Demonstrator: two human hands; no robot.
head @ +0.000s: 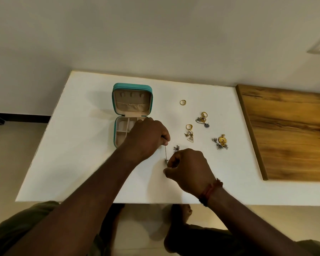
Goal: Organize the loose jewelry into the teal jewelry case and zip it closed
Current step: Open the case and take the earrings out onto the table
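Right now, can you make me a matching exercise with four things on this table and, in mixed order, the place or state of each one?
Things:
1. teal case
2. plain gold ring
3. silver chain
4. wooden board

Places or states:
A. lies alone, farthest from the person
B. pinched between the left hand and the right hand
C. open, compartments showing
D. at the right side of the table

Pairs: 1-C, 2-A, 3-B, 4-D
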